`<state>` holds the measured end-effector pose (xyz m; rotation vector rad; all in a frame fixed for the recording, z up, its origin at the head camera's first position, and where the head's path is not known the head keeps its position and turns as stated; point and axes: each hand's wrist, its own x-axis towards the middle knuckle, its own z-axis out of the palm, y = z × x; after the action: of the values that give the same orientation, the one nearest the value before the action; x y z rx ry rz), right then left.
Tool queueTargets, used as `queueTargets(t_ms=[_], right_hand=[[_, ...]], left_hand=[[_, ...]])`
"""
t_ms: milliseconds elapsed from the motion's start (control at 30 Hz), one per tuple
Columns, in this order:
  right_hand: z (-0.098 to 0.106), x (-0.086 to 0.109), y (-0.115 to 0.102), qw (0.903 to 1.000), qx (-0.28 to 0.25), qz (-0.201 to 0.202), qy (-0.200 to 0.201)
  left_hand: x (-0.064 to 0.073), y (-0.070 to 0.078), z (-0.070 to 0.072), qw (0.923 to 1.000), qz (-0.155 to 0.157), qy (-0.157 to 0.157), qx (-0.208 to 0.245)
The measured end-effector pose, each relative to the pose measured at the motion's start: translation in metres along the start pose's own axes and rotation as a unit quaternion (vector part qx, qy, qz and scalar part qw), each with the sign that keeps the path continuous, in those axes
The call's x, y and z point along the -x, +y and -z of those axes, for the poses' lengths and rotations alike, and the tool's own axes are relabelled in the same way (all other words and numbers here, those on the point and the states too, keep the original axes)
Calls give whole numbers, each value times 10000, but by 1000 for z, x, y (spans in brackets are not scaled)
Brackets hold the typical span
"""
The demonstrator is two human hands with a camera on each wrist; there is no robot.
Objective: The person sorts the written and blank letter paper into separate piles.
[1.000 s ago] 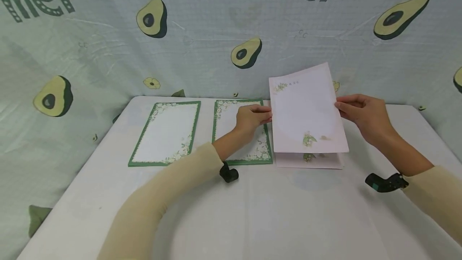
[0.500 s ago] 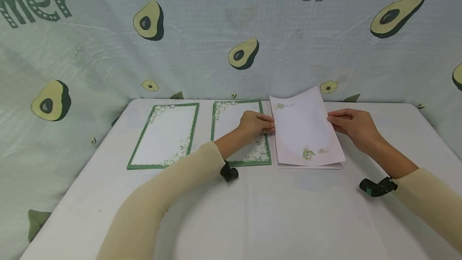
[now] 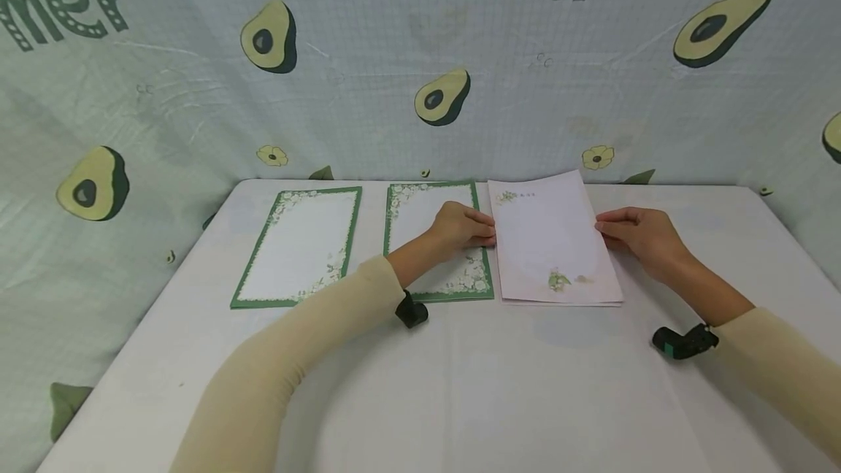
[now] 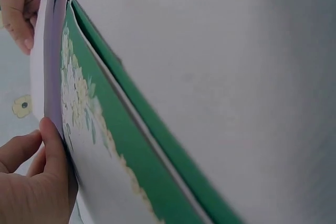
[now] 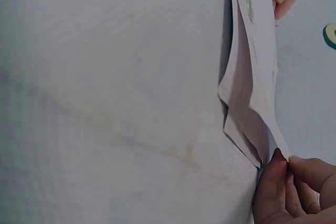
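We see a pink sheet right of the middle of the counter, close to the far edge. It rests on more pink paper, and the near edges almost match, maybe so the pile looks neat. Its far right corner tips up, so it isn't all flat. The left hand pinches its left edge and the right hand pinches its right edge. We think holding both sides helps the thin, floppy sheet stay straight. From the right wrist we see gaps between the pages by the fingers. Just left of the pink pile is a sheet with a green border, and the left arm reaches over it because it is in the way. Another green-edged sheet lies nearer the counter's far left corner, set apart, perhaps so the piles don't mix. Behind is an avocado cloth.
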<state>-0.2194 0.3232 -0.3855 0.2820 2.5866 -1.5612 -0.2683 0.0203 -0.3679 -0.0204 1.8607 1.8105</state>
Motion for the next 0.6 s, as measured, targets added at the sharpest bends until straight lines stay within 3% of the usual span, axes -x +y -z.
queueTargets(t_ms=[600], right_hand=[[5,-4,-4,9991,391,107,-95]], left_hand=[[-3,1,1,9996,-133,-71,-245]])
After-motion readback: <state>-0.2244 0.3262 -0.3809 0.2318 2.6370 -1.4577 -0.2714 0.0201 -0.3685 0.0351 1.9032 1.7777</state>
